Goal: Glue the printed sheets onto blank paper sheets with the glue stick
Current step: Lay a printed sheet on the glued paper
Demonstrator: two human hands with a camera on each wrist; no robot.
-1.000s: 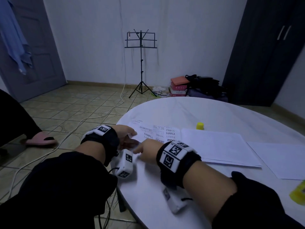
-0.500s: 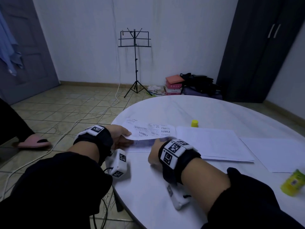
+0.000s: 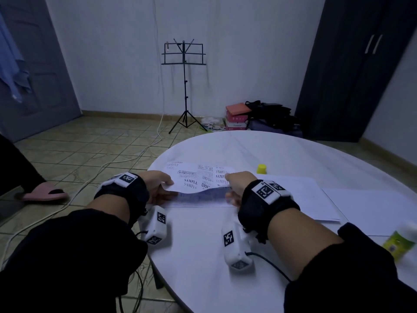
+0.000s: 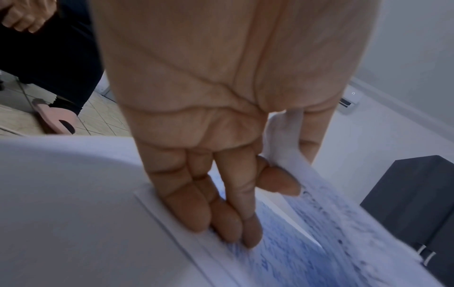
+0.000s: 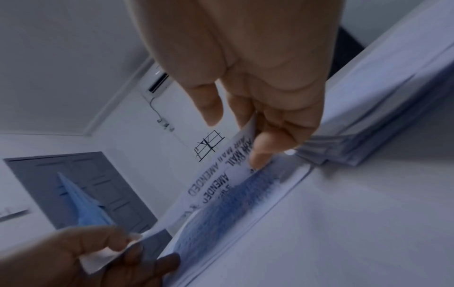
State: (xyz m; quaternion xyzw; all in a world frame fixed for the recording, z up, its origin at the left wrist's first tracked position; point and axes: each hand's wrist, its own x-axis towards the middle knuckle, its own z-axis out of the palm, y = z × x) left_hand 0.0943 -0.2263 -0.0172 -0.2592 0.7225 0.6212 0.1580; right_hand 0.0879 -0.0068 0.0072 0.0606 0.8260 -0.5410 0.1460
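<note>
On the round white worktop [image 3: 203, 256], everything is placed here from the printed sheet [image 3: 198, 178], which both hands hold lifted off the surface at its near edge. Nearest the camera, on either side of that sheet, the left hand [image 3: 158, 186] pinches its left corner between thumb and forefinger, while its other three fingers [image 4: 196, 209] press flat on the blank sheet [image 3: 203, 198] lying directly beneath. The right hand [image 3: 237, 184] pinches the sheet's right corner, thumb under and fingers over. The wrist straps carry black-and-white square markers.

The sheet curves upward, its far part resting on the worktop. Its print reads "SAMPLE" several times over in the head view; the right wrist view shows "AIR MAIL" and "AMENDED" twice. Other lines are too small or blurred to read. The blank sheet under it shows a bluish, streaked patch.

Just right of the printed sheet lies a stack of white paper [image 3: 293, 195], and further right another white sheet [image 3: 372, 206]. Well to the right, at the picture's edge, a yellow-green glue stick [image 3: 399, 242] lies with a label that cannot be read. Just beyond the sheet's right end stands a small yellow cap [image 3: 261, 169].

Far beyond the sheet, on the tiled floor, a black music stand [image 3: 184, 86] stands by the wall, with pink boxes [image 3: 237, 118] and dark bags to its right.
</note>
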